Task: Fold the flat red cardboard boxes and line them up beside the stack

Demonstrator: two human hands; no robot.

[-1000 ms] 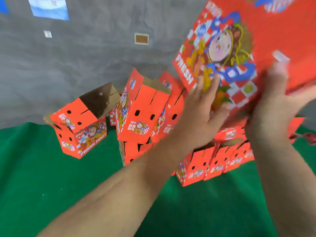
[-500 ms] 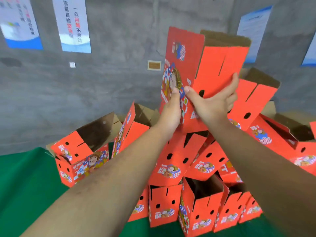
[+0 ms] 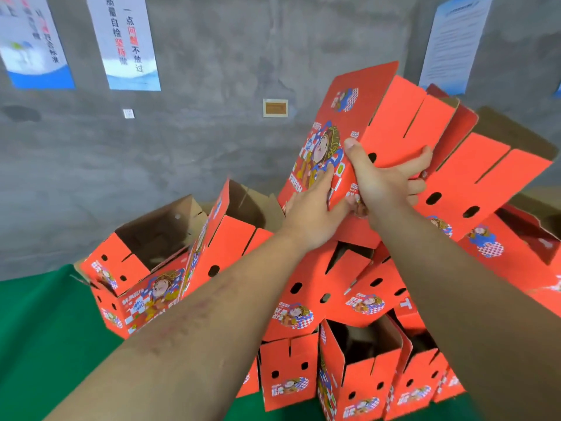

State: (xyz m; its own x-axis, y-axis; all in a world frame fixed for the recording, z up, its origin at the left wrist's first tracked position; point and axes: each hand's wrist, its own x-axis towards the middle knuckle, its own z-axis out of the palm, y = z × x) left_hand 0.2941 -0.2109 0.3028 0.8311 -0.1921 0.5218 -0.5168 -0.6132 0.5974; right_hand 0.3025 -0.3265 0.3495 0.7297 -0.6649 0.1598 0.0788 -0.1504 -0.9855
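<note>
Head view. Folded red corrugated-cardboard box (image 3: 358, 141), rectangular, printed with a cartoon figure and "FRESH" lettering, held tilted above the heap of folded red cardboard boxes (image 3: 306, 305); plain red panel cut with slits and an oval hole, brown unprinted liner visible at the flap edge. Left hand (image 3: 312, 205) laid against the printed face near the lower corner, fingers fairly straight and close together, thumb under the bottom edge. Right hand (image 3: 385, 180) gripping the same lower corner, thumb pressed up along the vertical fold, fingers wrapped round the plain panel. Heap tumbled and uneven: boxes leaning at several angles, open tops showing matte brown interiors, oval holes punched in the sides. Separate open red cardboard box (image 3: 133, 284) at the left of the heap, tipped on one corner, touching its neighbour. Green felt-like table covering (image 3: 45, 329) beneath everything. Rough grey concrete wall (image 3: 197, 147) behind, carrying white-and-blue paper posters (image 3: 124, 41) with Chinese characters, a small beige rectangular plate (image 3: 275, 108) and a small white tag (image 3: 128, 113).
</note>
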